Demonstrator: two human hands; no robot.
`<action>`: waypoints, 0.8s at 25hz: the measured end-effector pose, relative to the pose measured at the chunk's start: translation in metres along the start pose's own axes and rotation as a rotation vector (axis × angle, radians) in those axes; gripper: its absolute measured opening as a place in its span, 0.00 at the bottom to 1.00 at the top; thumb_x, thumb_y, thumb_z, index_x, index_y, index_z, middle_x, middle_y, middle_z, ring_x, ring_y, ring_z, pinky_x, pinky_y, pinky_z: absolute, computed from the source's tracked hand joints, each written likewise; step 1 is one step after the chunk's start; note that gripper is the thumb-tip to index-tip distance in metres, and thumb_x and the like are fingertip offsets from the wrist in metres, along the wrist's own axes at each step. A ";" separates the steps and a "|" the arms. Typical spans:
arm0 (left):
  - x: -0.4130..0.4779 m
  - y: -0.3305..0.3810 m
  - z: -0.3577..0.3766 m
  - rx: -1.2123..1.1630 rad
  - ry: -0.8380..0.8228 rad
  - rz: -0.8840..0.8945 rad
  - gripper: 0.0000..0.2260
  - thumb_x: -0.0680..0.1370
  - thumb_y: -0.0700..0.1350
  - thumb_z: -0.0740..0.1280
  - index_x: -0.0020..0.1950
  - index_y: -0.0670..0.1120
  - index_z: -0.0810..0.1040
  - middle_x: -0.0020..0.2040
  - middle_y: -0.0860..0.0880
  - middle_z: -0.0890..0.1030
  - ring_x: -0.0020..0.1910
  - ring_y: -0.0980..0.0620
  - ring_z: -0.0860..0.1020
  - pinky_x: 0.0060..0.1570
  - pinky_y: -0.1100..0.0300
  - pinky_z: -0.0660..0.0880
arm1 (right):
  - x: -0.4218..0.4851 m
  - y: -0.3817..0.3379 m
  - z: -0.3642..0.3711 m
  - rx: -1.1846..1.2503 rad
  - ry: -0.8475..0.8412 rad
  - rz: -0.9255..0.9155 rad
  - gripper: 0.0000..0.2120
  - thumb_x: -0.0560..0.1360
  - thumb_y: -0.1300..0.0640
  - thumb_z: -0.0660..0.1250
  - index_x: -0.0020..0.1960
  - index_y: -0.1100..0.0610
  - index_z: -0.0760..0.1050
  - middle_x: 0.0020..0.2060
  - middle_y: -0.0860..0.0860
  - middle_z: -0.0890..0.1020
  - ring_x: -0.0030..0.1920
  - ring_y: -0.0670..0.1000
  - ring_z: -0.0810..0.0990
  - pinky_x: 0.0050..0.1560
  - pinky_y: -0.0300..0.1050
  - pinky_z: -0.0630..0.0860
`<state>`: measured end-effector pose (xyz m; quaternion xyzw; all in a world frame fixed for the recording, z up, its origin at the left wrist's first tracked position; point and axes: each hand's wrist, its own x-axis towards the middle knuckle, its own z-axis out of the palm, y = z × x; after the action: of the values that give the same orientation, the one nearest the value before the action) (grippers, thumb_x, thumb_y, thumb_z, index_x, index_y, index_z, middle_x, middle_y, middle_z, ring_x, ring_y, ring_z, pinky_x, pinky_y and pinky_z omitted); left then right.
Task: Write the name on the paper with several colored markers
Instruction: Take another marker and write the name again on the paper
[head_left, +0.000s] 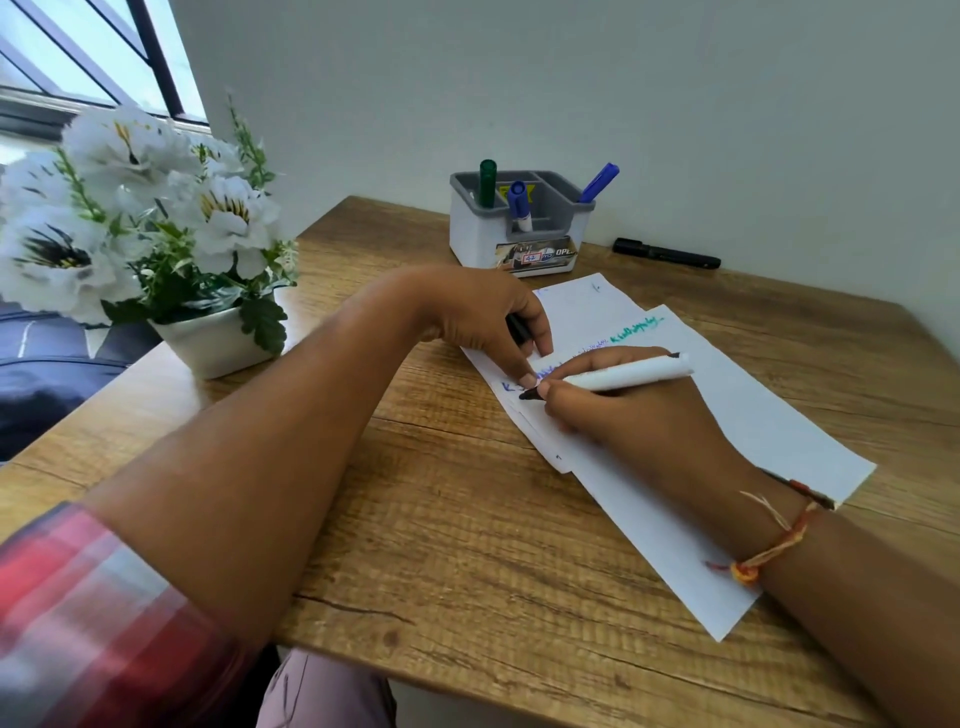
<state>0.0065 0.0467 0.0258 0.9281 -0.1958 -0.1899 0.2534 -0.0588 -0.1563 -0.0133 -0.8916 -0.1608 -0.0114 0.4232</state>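
A red plaid sleeve (88, 613) sits at the lower left, rolled above the bare left forearm, which reaches diagonally across the wooden desk (441, 519). The left hand (483, 322) rests on the near end of a white paper (753, 415), its index fingertip pressed to the sheet. Its other fingers (537, 332) curl around a black cap (518, 328).

The right hand (623, 410) comes in from the right, wearing a thread bracelet (774, 540) at the wrist. Its fingers pinch a white-barrelled marker (623, 375) close to its dark tip, and that tip touches the paper just beside the left index fingertip. The paper lies at an angle on top of other sheets. It carries handwriting in blue near the hands and in green farther up.

At the back of the desk stands a grey and white organizer (519, 234). It holds a green marker (487, 182) and two blue markers (518, 205). A black marker (665, 253) lies flat to its right, near the wall. A white pot of white flowers (213, 340) stands at the left edge.
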 end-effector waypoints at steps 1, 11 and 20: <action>0.000 0.000 0.000 0.008 -0.002 0.000 0.17 0.68 0.52 0.78 0.56 0.56 0.80 0.49 0.58 0.79 0.51 0.57 0.77 0.57 0.58 0.76 | 0.002 0.003 0.001 -0.020 -0.021 0.010 0.10 0.77 0.56 0.72 0.57 0.57 0.85 0.52 0.52 0.85 0.54 0.44 0.80 0.43 0.26 0.69; -0.001 0.000 0.001 -0.022 0.002 -0.010 0.18 0.68 0.51 0.78 0.56 0.54 0.81 0.50 0.55 0.80 0.51 0.54 0.78 0.59 0.53 0.76 | 0.001 0.000 -0.003 -0.051 -0.039 0.034 0.07 0.76 0.56 0.71 0.52 0.55 0.85 0.46 0.52 0.85 0.48 0.47 0.81 0.44 0.37 0.74; -0.001 0.002 0.001 -0.019 0.000 -0.017 0.18 0.69 0.51 0.78 0.57 0.55 0.80 0.50 0.56 0.80 0.52 0.54 0.78 0.60 0.51 0.75 | 0.007 0.001 0.003 -0.173 -0.074 0.035 0.09 0.78 0.56 0.70 0.55 0.57 0.84 0.53 0.55 0.85 0.55 0.53 0.80 0.48 0.35 0.71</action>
<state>0.0041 0.0456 0.0259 0.9273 -0.1863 -0.1938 0.2605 -0.0522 -0.1529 -0.0149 -0.9272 -0.1593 0.0150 0.3385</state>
